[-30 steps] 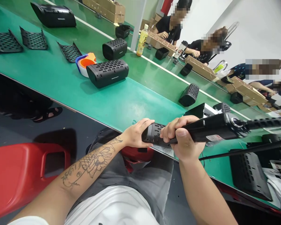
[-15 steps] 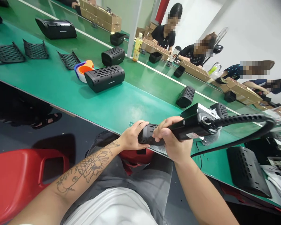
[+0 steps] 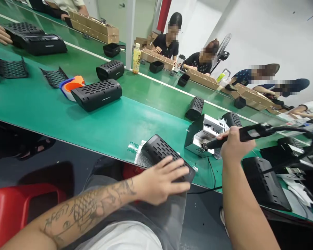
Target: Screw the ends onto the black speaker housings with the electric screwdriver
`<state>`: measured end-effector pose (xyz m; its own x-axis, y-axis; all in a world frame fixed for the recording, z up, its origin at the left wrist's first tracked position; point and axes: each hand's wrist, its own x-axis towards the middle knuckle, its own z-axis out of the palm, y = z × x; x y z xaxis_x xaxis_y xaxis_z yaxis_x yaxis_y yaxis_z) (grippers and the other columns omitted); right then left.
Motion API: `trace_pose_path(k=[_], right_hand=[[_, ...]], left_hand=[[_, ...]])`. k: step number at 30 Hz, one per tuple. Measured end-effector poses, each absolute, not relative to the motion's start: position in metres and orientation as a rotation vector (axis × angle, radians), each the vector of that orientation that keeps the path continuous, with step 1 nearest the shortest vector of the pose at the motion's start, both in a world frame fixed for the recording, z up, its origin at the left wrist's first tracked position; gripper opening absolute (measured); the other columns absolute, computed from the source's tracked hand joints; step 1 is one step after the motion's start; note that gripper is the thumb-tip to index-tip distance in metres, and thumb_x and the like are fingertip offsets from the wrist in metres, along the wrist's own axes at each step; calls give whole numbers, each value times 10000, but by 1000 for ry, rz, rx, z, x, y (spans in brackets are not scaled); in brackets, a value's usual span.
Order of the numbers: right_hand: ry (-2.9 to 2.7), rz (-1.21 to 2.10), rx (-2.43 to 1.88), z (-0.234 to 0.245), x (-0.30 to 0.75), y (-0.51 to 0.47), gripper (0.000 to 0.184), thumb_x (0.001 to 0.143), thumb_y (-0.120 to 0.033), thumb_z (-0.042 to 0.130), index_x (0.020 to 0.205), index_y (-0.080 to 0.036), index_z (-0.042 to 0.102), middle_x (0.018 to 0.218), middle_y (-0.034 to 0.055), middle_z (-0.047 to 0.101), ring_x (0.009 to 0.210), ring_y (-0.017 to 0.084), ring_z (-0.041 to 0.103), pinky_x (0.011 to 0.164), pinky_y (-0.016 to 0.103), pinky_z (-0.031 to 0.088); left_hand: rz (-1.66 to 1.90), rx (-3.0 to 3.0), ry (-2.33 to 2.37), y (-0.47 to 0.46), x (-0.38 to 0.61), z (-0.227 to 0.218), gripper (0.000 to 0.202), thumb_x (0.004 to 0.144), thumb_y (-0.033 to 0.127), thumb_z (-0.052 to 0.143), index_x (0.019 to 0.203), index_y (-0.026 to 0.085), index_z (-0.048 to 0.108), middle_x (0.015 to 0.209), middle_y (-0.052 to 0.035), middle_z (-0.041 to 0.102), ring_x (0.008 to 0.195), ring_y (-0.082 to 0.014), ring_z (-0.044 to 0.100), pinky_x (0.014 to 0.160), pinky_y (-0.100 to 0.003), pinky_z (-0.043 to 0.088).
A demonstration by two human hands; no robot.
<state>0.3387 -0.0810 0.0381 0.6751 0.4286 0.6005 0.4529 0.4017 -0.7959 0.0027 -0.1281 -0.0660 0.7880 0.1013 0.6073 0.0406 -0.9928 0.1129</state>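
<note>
A black slotted housing (image 3: 158, 147) lies at the table's near edge, vents facing up, over a crinkled clear plastic patch (image 3: 140, 157). My left hand (image 3: 159, 182) rests on its right part, with the fingers stretched out and spread. My right hand (image 3: 232, 147) is wrapped round a black corded electric screwdriver (image 3: 254, 132). The screwdriver's tip reaches the front of a small black-and-silver box, which looks like a screw feeder (image 3: 194, 137). Whether a screw sits on the bit is too small to tell.
Several similar black housings, one of them (image 3: 97, 93) beside an orange-and-white tape dispenser (image 3: 73, 86), stand on the green table (image 3: 94, 135). Curved mesh panels (image 3: 11, 67) lie left. A co-worker's hand (image 3: 0, 33) touches a housing there. A red stool (image 3: 10, 208) stands lower left.
My right hand has moved right with the screwdriver, away from the housing to the feeder. My left hand has shifted from the housing's left end onto its right part, fingers now spread. The view has turned.
</note>
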Motion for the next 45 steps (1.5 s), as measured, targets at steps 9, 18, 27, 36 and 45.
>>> trace_pose_path(k=[9, 18, 27, 36, 45], right_hand=[[-955, -26, -998, 53, 325, -125, 278, 873, -377, 860, 754, -232, 655, 566, -46, 613, 430, 165, 594, 468, 347, 575], [-957, -119, -1069, 49, 328, -109, 328, 914, -456, 860, 819, -241, 633, 569, -45, 622, 463, 169, 620, 529, 348, 579], [-921, 72, -1321, 2, 330, -143, 425, 886, -575, 907, 845, -247, 641, 603, -56, 630, 457, 189, 628, 517, 374, 581], [-694, -19, -1150, 10, 301, -158, 344, 881, -431, 860, 756, -267, 585, 569, -78, 581, 460, 161, 567, 529, 362, 582], [-1082, 406, -833, 87, 238, -228, 181, 890, -513, 915, 919, -345, 855, 564, -57, 645, 343, 179, 487, 383, 401, 544]], left_hand=[[199, 3051, 736, -55, 15, -4, 1066, 828, 598, 998, 1634, 10, 622, 1322, -272, 758, 1202, -448, 711, 1053, -520, 500], [208, 2890, 647, -40, 7, 0, 924, 833, 687, 899, 1585, 174, 738, 1257, -187, 732, 1124, -388, 693, 1005, -487, 501], [340, 2761, 706, -42, 4, -8, 738, 1035, 714, 764, 1568, 203, 761, 1358, -166, 758, 1174, -365, 727, 1060, -490, 564], [1005, 2708, 490, -73, -1, -18, 320, 1125, 341, 632, 1346, 202, 817, 1329, -175, 791, 1255, -357, 734, 1174, -565, 552], [1138, 2579, 409, -138, 14, -27, 379, 1175, 350, 625, 1496, 194, 753, 1417, -187, 777, 1376, -344, 702, 1286, -580, 497]])
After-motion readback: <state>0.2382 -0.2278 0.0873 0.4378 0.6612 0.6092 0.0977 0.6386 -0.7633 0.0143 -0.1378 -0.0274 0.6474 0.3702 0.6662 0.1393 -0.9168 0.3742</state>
